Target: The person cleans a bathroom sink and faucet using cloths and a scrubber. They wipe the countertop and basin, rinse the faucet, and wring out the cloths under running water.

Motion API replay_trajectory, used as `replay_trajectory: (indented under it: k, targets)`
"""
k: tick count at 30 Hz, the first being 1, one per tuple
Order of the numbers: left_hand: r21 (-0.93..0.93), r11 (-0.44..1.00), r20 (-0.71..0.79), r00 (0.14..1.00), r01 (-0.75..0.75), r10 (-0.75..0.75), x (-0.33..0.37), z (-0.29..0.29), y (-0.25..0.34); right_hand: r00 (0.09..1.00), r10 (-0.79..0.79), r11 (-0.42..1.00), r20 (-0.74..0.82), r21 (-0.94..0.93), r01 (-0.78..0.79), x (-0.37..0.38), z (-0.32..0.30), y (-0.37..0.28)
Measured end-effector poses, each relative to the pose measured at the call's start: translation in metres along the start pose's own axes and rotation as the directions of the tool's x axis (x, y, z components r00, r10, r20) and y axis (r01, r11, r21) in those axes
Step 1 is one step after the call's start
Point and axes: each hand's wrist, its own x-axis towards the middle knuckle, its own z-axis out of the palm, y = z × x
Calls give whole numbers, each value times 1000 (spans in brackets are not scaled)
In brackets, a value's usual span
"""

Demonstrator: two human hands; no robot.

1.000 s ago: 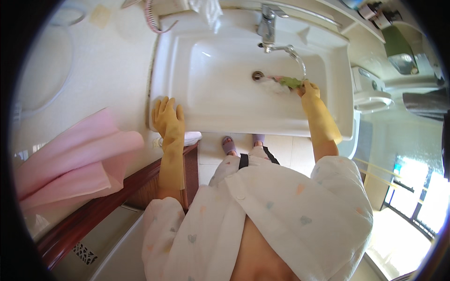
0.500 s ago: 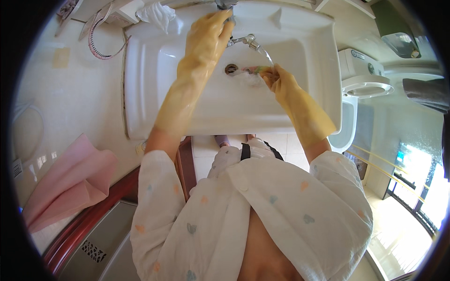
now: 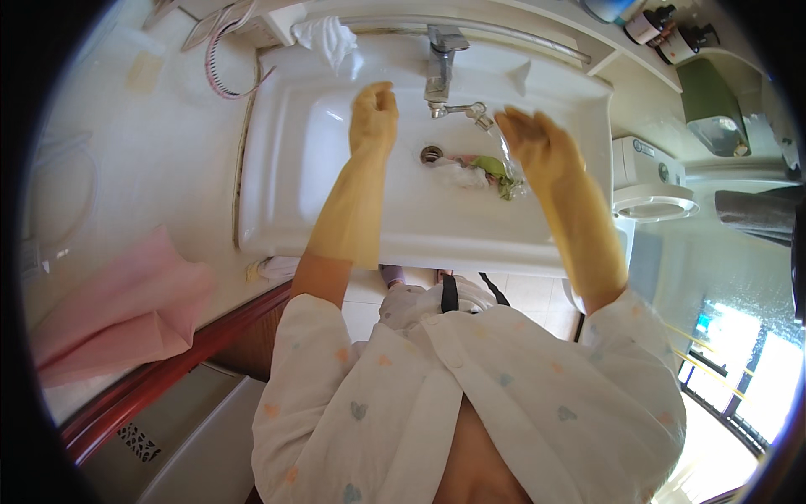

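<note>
Both my hands wear yellow rubber gloves over the white sink (image 3: pixel 336 214). My left hand (image 3: pixel 374 118) hangs left of the metal faucet (image 3: pixel 440 71), its fingers curled in and nothing visible in them. To the right of the spout, my right hand (image 3: pixel 541 143) is apart from the cloths, fingers stretched out and slightly blurred. Water runs from the swivel spout (image 3: pixel 483 118) onto a crumpled green cloth (image 3: pixel 495 168). Bunched white cloth (image 3: pixel 460 175) lies against it, with a bit of pink beside them, close to the drain (image 3: pixel 431 154).
A white cloth (image 3: pixel 326 40) and a striped headband (image 3: pixel 220 67) are at the sink's back left. Pump bottles (image 3: pixel 684 42) stand on the back-right shelf. A washing machine (image 3: pixel 642 168) with its round door open is at right; pink fabric (image 3: pixel 134 307) hangs at left.
My left hand has come off the faucet and moved nearer to me. My right hand has let go of the cloth and lifted away; the green part now lies spread in the sink.
</note>
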Motion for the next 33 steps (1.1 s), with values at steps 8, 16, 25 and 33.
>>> replay_trajectory:
  k: [8,16,25,33]
  targets:
    - [-654,628,414,894,423,-171,-3,41,-6,739,393,-902,547,385,194,68,-7,46]
    - [724,198,523,713,-661,466,75,22,-60,581,-325,-486,746,-659,574,0,-45,-79]
    - [930,150,260,891,-334,373,99,-177,-147,548,-299,-542,781,-612,576,19,-68,-57]
    - [876,383,242,954,-292,175,-104,-137,-129,505,-11,-840,863,266,-473,40,-49,-89]
